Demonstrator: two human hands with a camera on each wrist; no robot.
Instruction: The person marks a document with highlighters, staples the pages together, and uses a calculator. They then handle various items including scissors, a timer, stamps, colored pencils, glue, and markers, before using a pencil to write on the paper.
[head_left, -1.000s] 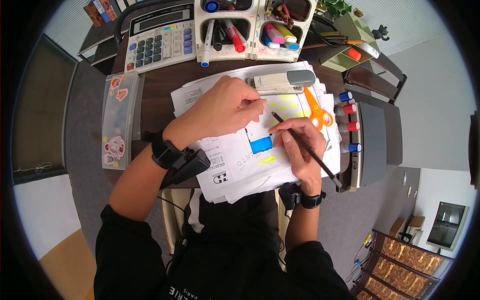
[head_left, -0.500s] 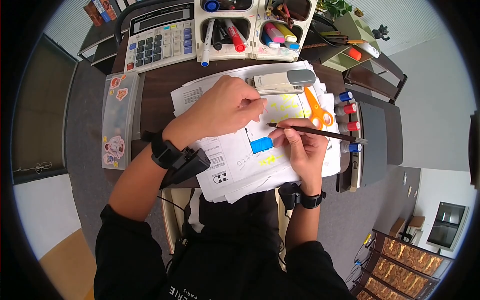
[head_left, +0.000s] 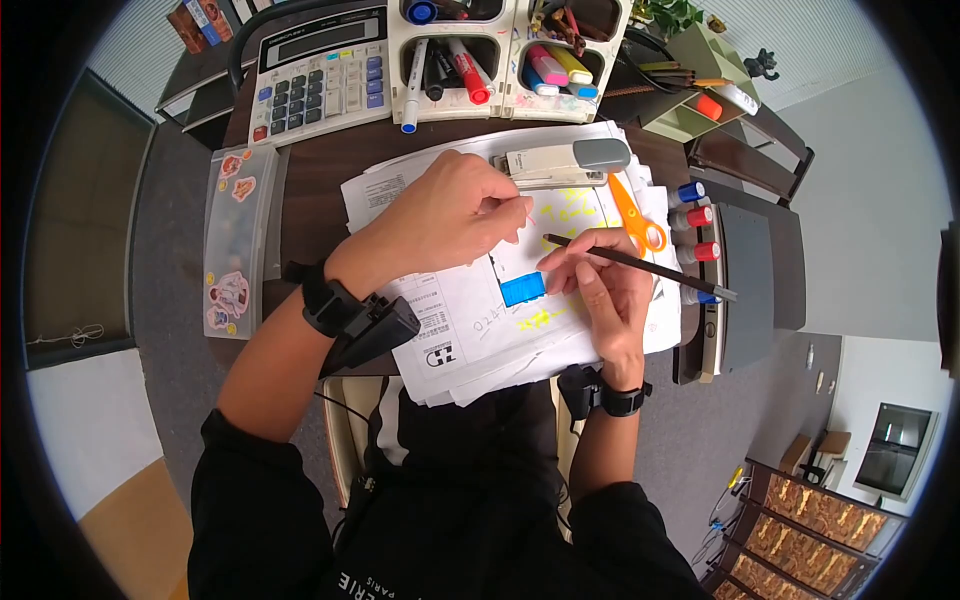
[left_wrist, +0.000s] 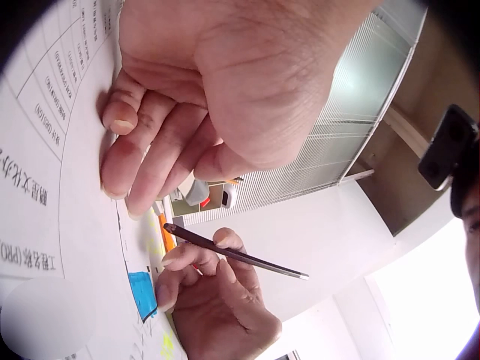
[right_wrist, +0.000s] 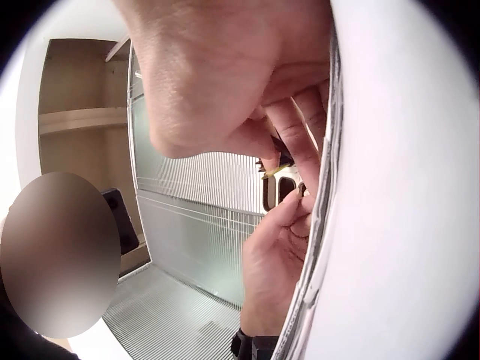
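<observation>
On a stack of printed and marked papers point(head_left: 470, 345), my left hand point(head_left: 440, 215) rests with relaxed, bent fingers, and nothing shows between them in the left wrist view. To its right, my right hand point(head_left: 610, 295) holds a slim dark pencil point(head_left: 640, 263) between its fingers, thumb lying below it. The pencil lies slantwise over the fingers, its dark tip toward the left hand and its silvery end point(left_wrist: 300, 275) out to the right. A blue filled-in rectangle point(head_left: 522, 290) is on the top sheet beside my right fingertips, near yellow highlighter marks and pencilled digits.
A stapler point(head_left: 560, 163) and orange scissors point(head_left: 632, 218) lie on the papers' far side. Several capped bottles point(head_left: 693, 220) line the right edge. Behind stand a calculator point(head_left: 320, 80) and a pen organizer point(head_left: 508, 105); a stickered clear case point(head_left: 235, 245) is at left.
The pencil has swung in my right fingers from slanting down toward me to a flatter angle, its far end now over the bottles. My left hand has stayed in place.
</observation>
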